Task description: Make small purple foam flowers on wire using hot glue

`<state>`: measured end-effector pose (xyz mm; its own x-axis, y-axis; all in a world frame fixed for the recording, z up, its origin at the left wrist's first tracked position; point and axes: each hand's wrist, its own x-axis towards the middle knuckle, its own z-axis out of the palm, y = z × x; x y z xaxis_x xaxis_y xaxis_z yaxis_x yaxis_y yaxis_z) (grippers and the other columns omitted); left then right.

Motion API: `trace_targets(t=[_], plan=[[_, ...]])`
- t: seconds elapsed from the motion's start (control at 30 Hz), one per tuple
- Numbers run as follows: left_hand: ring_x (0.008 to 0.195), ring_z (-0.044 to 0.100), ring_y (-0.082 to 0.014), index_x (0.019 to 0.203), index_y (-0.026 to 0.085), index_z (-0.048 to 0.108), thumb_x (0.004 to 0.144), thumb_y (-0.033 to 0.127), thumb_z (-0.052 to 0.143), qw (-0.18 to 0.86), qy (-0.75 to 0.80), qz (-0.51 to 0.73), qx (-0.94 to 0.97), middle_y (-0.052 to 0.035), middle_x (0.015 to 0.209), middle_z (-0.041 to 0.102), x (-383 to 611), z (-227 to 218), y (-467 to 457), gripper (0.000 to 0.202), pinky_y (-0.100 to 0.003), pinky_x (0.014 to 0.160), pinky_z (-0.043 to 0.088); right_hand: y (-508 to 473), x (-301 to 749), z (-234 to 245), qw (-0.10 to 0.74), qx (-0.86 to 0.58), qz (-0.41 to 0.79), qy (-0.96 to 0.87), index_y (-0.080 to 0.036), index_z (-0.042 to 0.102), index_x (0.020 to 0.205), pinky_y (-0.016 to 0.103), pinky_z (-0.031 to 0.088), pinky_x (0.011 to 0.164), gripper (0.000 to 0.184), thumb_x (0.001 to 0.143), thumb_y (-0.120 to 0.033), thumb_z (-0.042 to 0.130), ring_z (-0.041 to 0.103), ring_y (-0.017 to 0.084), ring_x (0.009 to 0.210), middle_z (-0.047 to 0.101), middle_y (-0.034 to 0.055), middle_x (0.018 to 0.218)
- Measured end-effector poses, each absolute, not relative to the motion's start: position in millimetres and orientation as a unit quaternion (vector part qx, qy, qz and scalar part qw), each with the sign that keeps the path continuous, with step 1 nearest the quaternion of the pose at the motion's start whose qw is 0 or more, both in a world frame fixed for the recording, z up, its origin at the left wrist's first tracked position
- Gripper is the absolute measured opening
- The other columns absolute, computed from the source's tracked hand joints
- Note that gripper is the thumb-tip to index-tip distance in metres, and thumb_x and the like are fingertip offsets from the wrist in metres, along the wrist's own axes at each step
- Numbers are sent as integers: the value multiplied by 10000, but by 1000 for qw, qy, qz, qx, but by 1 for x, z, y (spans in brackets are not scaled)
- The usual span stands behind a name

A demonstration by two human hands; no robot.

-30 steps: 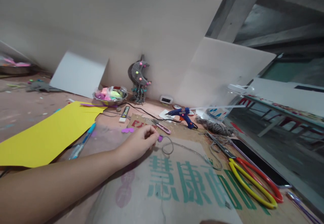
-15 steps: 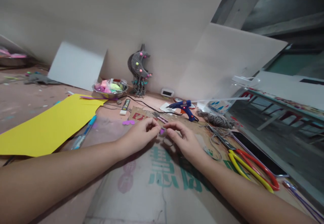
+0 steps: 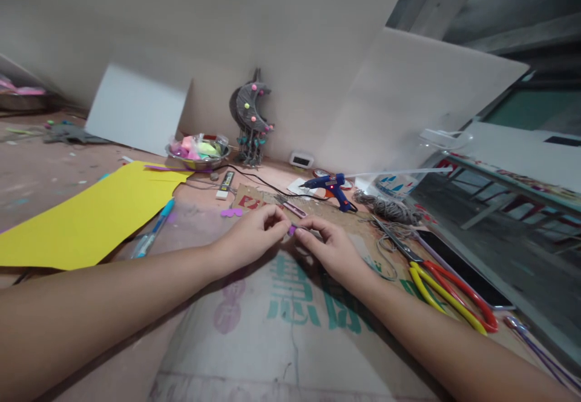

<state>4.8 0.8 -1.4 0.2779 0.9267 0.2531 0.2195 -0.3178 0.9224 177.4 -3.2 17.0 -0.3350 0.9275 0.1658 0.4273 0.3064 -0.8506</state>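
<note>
My left hand [image 3: 252, 232] and my right hand [image 3: 329, 247] meet above the printed cardboard sheet [image 3: 236, 353], thumbs and forefingers pinched. Between their fingertips is a small purple piece [image 3: 292, 230], mostly covered by the fingers. A thin grey strand, apparently yarn, runs along it by my right fingertips. Just behind my left hand lies a purple scalloped cutout [image 3: 231, 212]. A craft knife [image 3: 294, 208] rests beyond the fingertips. The blue hot glue gun [image 3: 333, 189] stands farther back, its small red light lit.
Scissors [image 3: 447, 290] with red and yellow handles and a phone [image 3: 463, 269] lie at right, near a grey yarn bundle [image 3: 390, 208]. Yellow sheet [image 3: 100, 214] and blue pen [image 3: 154, 229] lie left. A decorated moon [image 3: 249, 111] and a metal bowl [image 3: 200, 163] stand behind.
The camera view has shifted slightly. Both hands stay together at the purple piece, with fingertips a little differently set; the craft knife shows more fully.
</note>
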Motion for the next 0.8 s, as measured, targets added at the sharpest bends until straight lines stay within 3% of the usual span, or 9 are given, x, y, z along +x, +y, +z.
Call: trace_targets(t=[0.1, 0.43, 0.67, 0.8], plan=[[578, 457, -96, 737, 169, 529, 802, 287, 473, 410, 416, 424, 692, 18, 666, 539, 5, 0, 0, 146, -198, 526, 350, -3, 178, 15, 336, -468, 398, -714, -169, 590, 796, 210, 398, 466, 228, 795, -395, 560, 486, 91, 491, 555, -21, 634], [507, 422, -83, 756, 168, 514, 808, 315, 479, 437, 420, 432, 668, 31, 602, 501, 6, 0, 0, 160, -190, 475, 324, 0, 182, 11, 355, -464, 378, -718, -174, 575, 766, 205, 391, 475, 309, 857, -451, 473, 494, 94, 525, 575, -5, 659], [482, 403, -77, 759, 177, 511, 812, 319, 481, 447, 415, 436, 662, 51, 567, 483, 6, -2, 1, 154, -190, 475, 317, 2, 182, 9, 389, -445, 323, -739, -185, 609, 968, 278, 472, 713, 231, 804, -344, 583, 599, 156, 800, 643, 45, 892], [474, 399, -78, 749, 174, 516, 809, 336, 484, 450, 418, 438, 656, 51, 551, 473, 6, 1, 0, 175, -193, 474, 317, -1, 181, 12, 416, -447, 287, -739, -194, 635, 948, 317, 467, 803, 189, 786, -285, 600, 605, 171, 859, 657, 41, 897]])
